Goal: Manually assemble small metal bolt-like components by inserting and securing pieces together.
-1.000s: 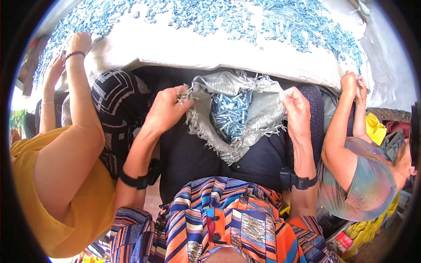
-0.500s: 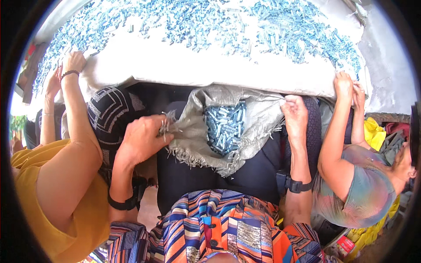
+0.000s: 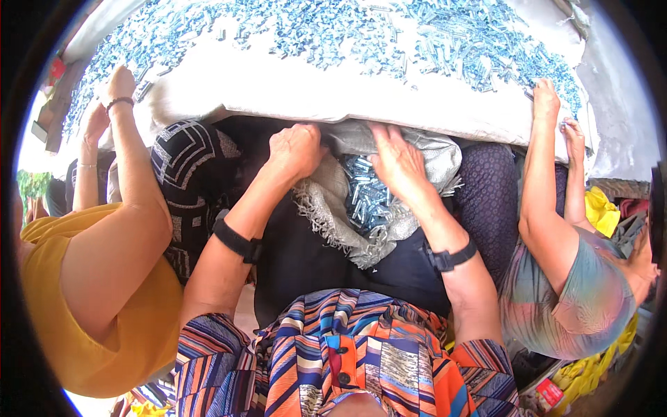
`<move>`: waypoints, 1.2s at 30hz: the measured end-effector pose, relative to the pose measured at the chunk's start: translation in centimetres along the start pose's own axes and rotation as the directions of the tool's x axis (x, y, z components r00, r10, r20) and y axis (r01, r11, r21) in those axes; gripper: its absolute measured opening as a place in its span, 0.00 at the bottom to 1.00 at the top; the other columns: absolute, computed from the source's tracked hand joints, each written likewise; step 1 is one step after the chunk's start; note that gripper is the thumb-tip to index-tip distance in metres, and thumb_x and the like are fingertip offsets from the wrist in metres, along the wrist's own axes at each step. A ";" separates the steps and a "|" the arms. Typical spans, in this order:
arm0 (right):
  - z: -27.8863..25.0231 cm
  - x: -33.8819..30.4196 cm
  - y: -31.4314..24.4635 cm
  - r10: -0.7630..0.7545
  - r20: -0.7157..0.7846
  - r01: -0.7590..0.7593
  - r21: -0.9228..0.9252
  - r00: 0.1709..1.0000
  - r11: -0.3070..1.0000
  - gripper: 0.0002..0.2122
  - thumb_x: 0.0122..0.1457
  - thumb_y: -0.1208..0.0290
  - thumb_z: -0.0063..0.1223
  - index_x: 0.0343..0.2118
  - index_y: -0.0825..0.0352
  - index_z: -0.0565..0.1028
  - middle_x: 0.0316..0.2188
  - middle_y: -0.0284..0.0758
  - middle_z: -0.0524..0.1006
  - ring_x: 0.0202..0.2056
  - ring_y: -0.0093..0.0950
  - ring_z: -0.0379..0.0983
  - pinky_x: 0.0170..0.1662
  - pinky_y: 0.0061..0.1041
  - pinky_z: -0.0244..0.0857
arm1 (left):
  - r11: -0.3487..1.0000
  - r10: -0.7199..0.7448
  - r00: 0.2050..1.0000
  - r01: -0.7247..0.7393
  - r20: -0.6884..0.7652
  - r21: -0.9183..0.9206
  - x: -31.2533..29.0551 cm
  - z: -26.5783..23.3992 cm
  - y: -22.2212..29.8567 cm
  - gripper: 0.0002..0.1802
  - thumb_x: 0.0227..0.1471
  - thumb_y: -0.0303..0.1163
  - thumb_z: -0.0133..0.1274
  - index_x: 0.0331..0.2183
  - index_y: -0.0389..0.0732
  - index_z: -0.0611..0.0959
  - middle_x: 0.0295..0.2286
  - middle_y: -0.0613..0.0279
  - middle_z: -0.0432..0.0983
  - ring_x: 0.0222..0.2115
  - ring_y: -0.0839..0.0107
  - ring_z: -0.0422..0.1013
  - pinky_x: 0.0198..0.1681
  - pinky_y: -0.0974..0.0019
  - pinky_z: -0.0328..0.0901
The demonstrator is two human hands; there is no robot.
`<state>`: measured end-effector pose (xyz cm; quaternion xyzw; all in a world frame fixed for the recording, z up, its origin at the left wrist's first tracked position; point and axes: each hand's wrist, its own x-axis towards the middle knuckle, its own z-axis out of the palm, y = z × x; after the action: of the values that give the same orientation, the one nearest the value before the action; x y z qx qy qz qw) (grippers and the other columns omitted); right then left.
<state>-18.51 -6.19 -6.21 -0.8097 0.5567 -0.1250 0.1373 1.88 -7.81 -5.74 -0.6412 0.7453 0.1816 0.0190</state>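
Note:
A grey-white woven sack point(image 3: 325, 201) with a frayed rim stands between my thighs, its mouth spread. Inside it lie many small blue-silver strip-like pieces point(image 3: 367, 196). My left hand point(image 3: 297, 150) is closed on the sack's far left rim, close under the table edge. At the far side of the mouth, my right hand point(image 3: 399, 161) grips the rim, fingers pointing away from me and thumb towards the pieces. Its fingertips are partly hidden by the sack and the cloth edge.
A white-covered table point(image 3: 278, 90) ahead carries a wide spread of similar blue pieces point(image 3: 313, 35). Co-workers sit close on both sides: one in a yellow top point(image 3: 125, 299), one in a multicoloured shirt point(image 3: 570, 299), their hands at the table edge. Yellow cloth point(image 3: 602, 210) lies far right.
Both my hands have moved inward and away from me, from the sack's sides to its far rim. The sack's mouth has narrowed. The right co-worker's hands have moved slightly apart.

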 end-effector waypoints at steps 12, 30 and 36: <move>-1.9 -0.5 -0.2 0.017 -0.321 0.124 0.413 0.947 0.902 0.05 0.52 0.78 0.51 0.33 0.69 0.70 0.27 0.41 0.73 0.27 0.39 0.73 0.30 0.30 0.65 | 0.869 0.100 0.906 -0.281 -0.412 -0.407 -6.1 -4.5 -1.3 0.05 0.43 0.25 0.52 0.27 0.35 0.76 0.21 0.51 0.71 0.23 0.53 0.70 0.27 0.62 0.63; -6.4 -3.3 -0.1 0.143 -0.113 -0.052 0.579 0.983 0.814 0.11 0.51 0.77 0.54 0.39 0.70 0.73 0.26 0.39 0.75 0.24 0.27 0.74 0.29 0.24 0.68 | 0.961 0.274 0.958 -0.275 -0.087 -0.001 -5.2 -2.5 -1.2 0.24 0.40 0.34 0.58 0.43 0.41 0.76 0.44 0.57 0.70 0.47 0.58 0.65 0.49 0.58 0.60; -9.3 2.8 2.6 0.213 -0.414 -0.022 0.421 0.885 0.907 0.08 0.52 0.72 0.53 0.35 0.69 0.72 0.25 0.42 0.76 0.27 0.34 0.75 0.30 0.30 0.66 | 0.940 0.177 0.912 -0.268 -0.370 -0.211 -5.2 -7.5 1.1 0.09 0.44 0.27 0.54 0.32 0.38 0.77 0.30 0.54 0.74 0.31 0.58 0.71 0.32 0.62 0.65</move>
<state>-23.09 -10.48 1.62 -0.6761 0.5841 -0.4129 0.1765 3.27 -5.00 2.83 -0.5701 0.7758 0.1622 -0.2165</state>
